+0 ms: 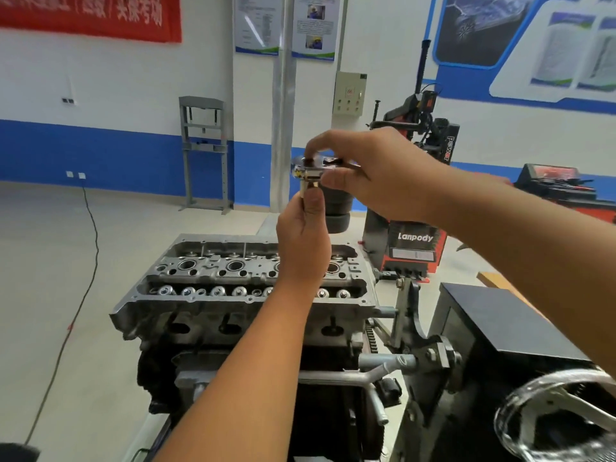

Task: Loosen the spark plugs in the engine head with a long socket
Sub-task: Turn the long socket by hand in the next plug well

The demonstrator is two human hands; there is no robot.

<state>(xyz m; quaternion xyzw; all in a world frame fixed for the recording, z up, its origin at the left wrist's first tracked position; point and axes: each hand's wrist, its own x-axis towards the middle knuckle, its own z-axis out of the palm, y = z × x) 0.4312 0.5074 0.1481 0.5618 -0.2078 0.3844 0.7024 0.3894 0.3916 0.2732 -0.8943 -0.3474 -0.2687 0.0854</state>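
Note:
The grey engine head (206, 305) sits on a stand in front of me, with round spark plug wells (235, 265) in a row along its top. Above it, my left hand (303, 241) grips a long socket (306, 186) upright, so only the socket's top end shows. My right hand (376, 171) holds a ratchet head (311, 166) at that top end, with fingers curled over it and the thumb against its side. Both hands are raised well above the head. The socket's lower part is hidden in my left fist.
The engine stand's frame and crank parts (416, 355) are at the right, with a chrome hand wheel (560, 418) at lower right and a black box (506, 321) behind it. A red tyre changer (413, 241) stands beyond. A black cable (90, 261) runs across the floor at left.

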